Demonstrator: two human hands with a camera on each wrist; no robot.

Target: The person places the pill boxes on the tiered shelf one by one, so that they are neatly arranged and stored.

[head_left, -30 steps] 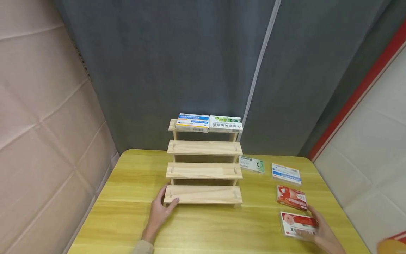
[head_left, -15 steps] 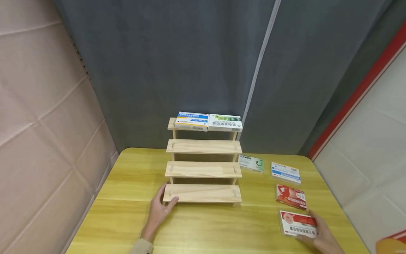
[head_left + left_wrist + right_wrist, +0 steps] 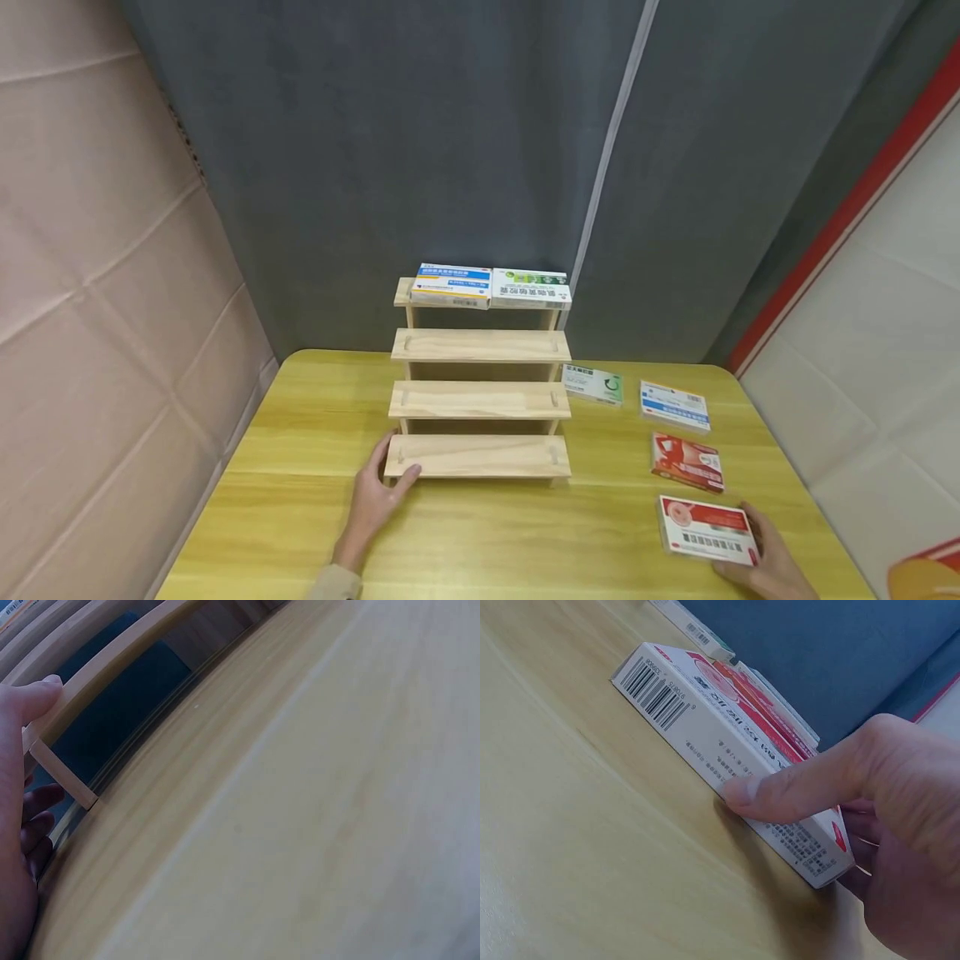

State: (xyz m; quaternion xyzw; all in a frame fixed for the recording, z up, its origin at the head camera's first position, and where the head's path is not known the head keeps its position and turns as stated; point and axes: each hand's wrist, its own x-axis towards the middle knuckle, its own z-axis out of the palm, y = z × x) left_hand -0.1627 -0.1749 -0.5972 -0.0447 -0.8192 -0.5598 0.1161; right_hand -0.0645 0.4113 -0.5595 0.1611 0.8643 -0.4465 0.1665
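Observation:
My right hand (image 3: 768,557) grips the right end of a red-and-white medicine box (image 3: 708,530) at the table's front right. In the right wrist view its thumb (image 3: 780,795) presses the box's long printed side, and the other fingers are mostly hidden behind. A shadow falls on the table under the box's gripped end. My left hand (image 3: 375,493) holds the lower left corner of a stepped wooden rack (image 3: 480,457). Its thumb (image 3: 41,697) lies on the front edge of the lowest board, while the fingers curl beside the rack's leg.
On the rack's top step lie a blue-and-white box (image 3: 452,285) and a green-and-white box (image 3: 531,288). Right of the rack, a green-marked box (image 3: 592,385), another blue-and-white box (image 3: 675,407) and a red box (image 3: 687,462) lie on the table. A dark curtain (image 3: 450,150) hangs behind.
My right hand has shifted slightly right and closed around the end of the red-and-white box, whose right end has moved a little. The left hand keeps its hold on the rack.

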